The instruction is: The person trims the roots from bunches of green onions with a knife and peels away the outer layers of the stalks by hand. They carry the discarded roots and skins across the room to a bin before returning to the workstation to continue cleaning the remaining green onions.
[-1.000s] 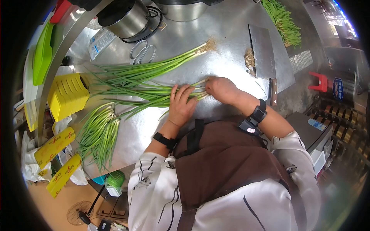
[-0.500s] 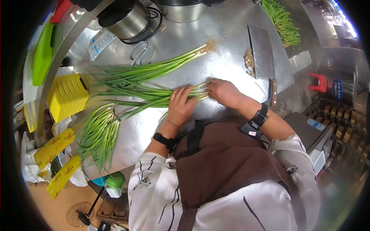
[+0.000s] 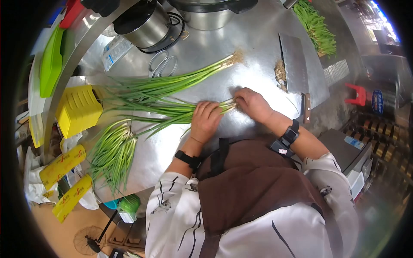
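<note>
Left hand (image 3: 206,123) holds the middle scallion bunch (image 3: 174,112) on the metal surface (image 3: 254,51), fingers curled over the stalks. Right hand (image 3: 254,104) is bunched narrow at the white ends; whether it grips a stalk cannot be told. A cleaver (image 3: 296,64) lies well apart, beyond the right hand.

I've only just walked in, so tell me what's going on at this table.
A person's left hand lies over some green onions on a metal table; the right hand is at their white ends, its grip unclear. A rooted bunch lies beyond them, another bunch to their left. The cleaver lies off to the right.
</note>
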{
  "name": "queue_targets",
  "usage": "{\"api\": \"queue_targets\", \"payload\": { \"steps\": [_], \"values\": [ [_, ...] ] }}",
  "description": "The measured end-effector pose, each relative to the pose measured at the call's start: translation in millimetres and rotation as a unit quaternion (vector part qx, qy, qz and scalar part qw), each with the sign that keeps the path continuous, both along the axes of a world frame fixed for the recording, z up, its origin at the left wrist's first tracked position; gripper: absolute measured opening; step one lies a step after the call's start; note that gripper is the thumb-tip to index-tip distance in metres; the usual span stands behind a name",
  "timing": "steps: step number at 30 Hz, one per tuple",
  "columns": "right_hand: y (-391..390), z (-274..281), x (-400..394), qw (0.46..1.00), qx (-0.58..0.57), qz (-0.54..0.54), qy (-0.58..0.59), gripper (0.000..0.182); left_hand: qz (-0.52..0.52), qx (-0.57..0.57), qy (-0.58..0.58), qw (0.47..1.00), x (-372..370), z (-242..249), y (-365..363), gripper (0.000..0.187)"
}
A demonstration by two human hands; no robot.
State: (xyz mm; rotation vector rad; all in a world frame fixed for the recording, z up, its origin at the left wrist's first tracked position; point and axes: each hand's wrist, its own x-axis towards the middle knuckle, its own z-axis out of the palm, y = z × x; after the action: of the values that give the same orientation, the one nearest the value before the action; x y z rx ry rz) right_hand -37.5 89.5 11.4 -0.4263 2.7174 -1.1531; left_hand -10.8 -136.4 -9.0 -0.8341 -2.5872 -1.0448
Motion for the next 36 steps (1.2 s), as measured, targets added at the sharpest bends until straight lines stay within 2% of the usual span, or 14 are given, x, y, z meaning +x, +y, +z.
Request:
{"api": "queue_targets", "payload": {
  "steps": [6,12,15,16,19,21,23,25,29,36],
  "values": [
    [3.8,11.2,1.2,0.997,0.057,-0.002,-0.054,0.013,0.001,-0.035,0.021,0.999,2.4,1.6,0.6,0.02],
    [-3.0,3.6,-1.1,0.998,0.038,0.022,-0.053,0.01,-0.005,-0.032,0.013,0.999,1.3,-0.1,1.3,0.017],
    [-1.5,6.4,-4.7,0.998,0.011,0.052,-0.025,0.01,-0.01,-0.029,0.008,0.999,0.2,-1.0,0.6,0.018],
    [-2.2,7.7,-7.3,0.997,-0.009,0.078,0.025,0.011,-0.011,-0.028,0.008,1.0,0.5,-1.3,0.8,0.017],
    [0.2,13.2,-21.6,0.99,0.046,0.127,0.023,0.013,-0.006,-0.022,0.011,1.0,-0.1,-0.9,1.3,0.015],
    [-0.3,12.0,-42.2,0.989,0.029,0.043,0.137,0.018,0.003,-0.018,0.013,1.0,-0.1,1.0,2.0,0.012],
    [-4.5,21.6,-71.2,0.989,0.017,0.003,0.146,0.022,0.004,-0.012,0.013,1.0,-0.3,3.2,2.0,0.013],
    [-7.7,10.5,-93.9,0.982,0.026,0.018,0.184,0.019,0.004,-0.009,0.009,1.0,-0.3,4.6,2.3,0.014],
    [-7.3,-6.1,-110.2,0.979,0.066,0.062,0.183,0.013,0.006,-0.006,0.004,1.0,0.9,1.7,2.3,0.016],
    [-6.3,5.9,-108.7,0.965,0.079,0.104,0.23,0.011,0.002,-0.005,0.004,1.0,-0.9,5.5,2.2,0.018]
  ]
}}
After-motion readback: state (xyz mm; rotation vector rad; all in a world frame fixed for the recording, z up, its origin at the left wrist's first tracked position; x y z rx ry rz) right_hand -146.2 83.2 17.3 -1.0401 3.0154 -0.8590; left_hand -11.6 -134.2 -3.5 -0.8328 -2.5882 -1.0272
